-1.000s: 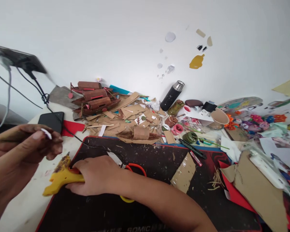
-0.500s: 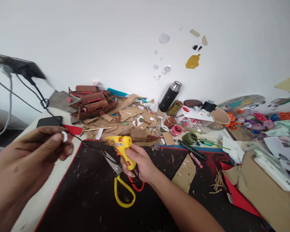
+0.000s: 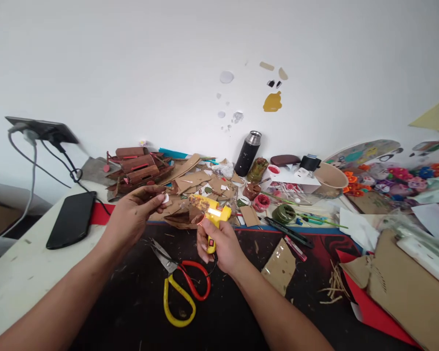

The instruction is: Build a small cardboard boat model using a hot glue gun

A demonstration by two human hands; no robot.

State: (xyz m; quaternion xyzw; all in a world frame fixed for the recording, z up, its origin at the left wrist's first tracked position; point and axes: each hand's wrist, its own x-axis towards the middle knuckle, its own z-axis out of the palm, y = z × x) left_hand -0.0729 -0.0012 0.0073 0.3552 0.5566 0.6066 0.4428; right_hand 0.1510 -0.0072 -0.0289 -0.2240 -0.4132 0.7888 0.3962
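Nearest, a pair of scissors point(image 3: 171, 266) with one yellow and one red handle, lying on the dark desk mat point(image 3: 124, 312) below the two grips, handles spread, blades toward the left wrist. Right hand point(image 3: 221, 246) wrapped firmly around the handle of a yellow hot-glue gun point(image 3: 215, 212), held clear above the mat; stained nozzle directed leftward, toward the other hand. Cannot tell whether the trigger is pressed. Left hand point(image 3: 131, 214) in a tight pinch, a small white piece point(image 3: 166, 198) caught between thumb and finger; piece just left of the nozzle, a gap between them. To the left of the pinch, a black phone point(image 3: 71, 219) flat on the pale tabletop point(image 3: 32, 278). Right of the gun grip, a glossy-smeared cardboard piece point(image 3: 281, 265) on the mat, a box cutter point(image 3: 289, 231) farther beyond it. Past the nozzle, a cardboard model boat point(image 3: 179, 220), partly hidden by the gun. Behind both grips, heaped cardboard scraps point(image 3: 190, 181); beyond the left hand, brown model boats point(image 3: 139, 168) with arched roofs, clustered. Beyond and right of the gun, a pink paint pot point(image 3: 261, 202); farther back, a black flask point(image 3: 248, 153) leaning by the white wall point(image 3: 131, 73).
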